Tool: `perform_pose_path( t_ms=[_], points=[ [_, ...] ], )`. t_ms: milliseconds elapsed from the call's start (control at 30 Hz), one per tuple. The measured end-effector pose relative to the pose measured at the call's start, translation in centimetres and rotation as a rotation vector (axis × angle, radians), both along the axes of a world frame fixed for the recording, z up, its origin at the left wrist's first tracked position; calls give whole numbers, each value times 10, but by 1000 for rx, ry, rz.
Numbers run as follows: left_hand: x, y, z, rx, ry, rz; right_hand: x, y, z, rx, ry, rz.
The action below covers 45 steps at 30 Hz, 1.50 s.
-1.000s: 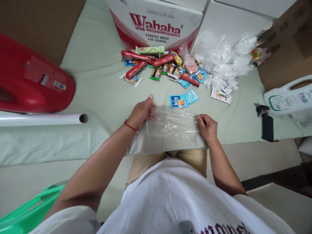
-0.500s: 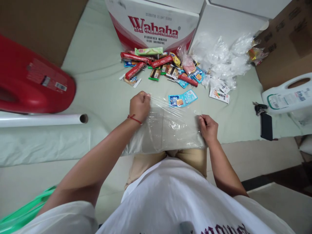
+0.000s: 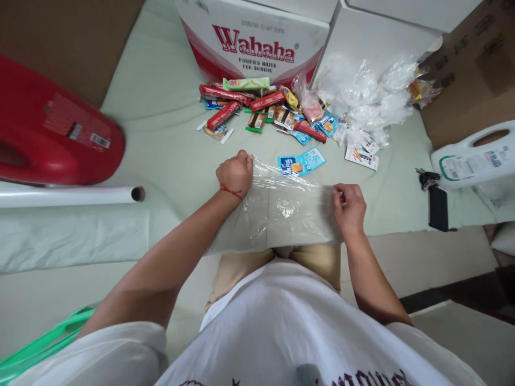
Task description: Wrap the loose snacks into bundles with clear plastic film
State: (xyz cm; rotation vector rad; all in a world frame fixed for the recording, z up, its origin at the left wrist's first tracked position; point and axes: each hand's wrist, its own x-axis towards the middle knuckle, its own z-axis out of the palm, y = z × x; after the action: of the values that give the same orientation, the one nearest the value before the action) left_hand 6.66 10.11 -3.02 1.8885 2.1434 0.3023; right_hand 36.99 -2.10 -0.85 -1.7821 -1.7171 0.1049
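A thin, crinkled sheet of clear plastic film [image 3: 287, 212] stretches between my two hands above the table's near edge. My left hand [image 3: 235, 174], a red string at its wrist, is closed on the film's left end. At the right end, my right hand [image 3: 349, 208] pinches the film between thumb and fingers. Just beyond the sheet lies a pair of blue snack packets [image 3: 301, 162]. Farther back is a pile of wrapped snacks [image 3: 265, 102] with red, green and brown packaging.
A Wahaha carton [image 3: 257, 40] stands behind the snacks. Clear plastic bundles [image 3: 362, 91] lie right of them. On the left are a red jug [image 3: 60, 123] and a white roll [image 3: 68, 197]; on the right, a white bottle [image 3: 475, 158], keys [image 3: 427, 178] and a black phone-like object [image 3: 438, 208].
My left hand has moved slightly right, its wrist turning. My right hand has shifted a little right and up, and the film between them has changed its folds.
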Motion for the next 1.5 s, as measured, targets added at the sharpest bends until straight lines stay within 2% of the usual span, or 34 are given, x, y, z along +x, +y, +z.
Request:
perform_pose_path(
  t_ms=[67,133,233,333,467,633,767,833,933,1033,1100,1200,1300,1367,1433,1500],
  points=[
    [0,0,0,-8,9,-2,-11,-13,18,55,2,131],
    [0,0,1,-17,11,-5,-21,-27,29,80,-37,341],
    [0,0,2,-25,10,-7,-28,-45,25,44,-160,566],
    [1,0,1,-30,5,-13,-24,-61,4,-25,-299,525],
    [1,1,1,-23,-6,-20,-9,-81,-20,17,-362,393],
    [0,3,2,-28,-8,0,5,-106,-27,41,-340,406],
    [0,3,2,-26,0,0,14,-115,-23,6,-272,451],
    [0,3,2,-25,16,-3,15,-112,-13,27,-187,466],
    [1,3,1,-23,38,-17,8,-101,13,142,-71,384],
    [1,2,2,-15,44,-24,-15,-84,39,203,-118,351],
    [2,1,3,-17,43,-20,-35,-70,49,169,-188,382],
    [2,1,4,-20,44,-14,-63,-43,48,85,-214,433],
    [2,1,4,-9,37,-9,-77,-14,35,-19,-161,462],
    [2,1,3,-6,24,-3,-82,-1,28,-139,-142,499],
    [1,1,2,-9,11,-2,-87,3,25,-256,-163,554],
    [0,1,1,-8,1,-9,-94,-5,27,-290,-231,621]
  ],
)
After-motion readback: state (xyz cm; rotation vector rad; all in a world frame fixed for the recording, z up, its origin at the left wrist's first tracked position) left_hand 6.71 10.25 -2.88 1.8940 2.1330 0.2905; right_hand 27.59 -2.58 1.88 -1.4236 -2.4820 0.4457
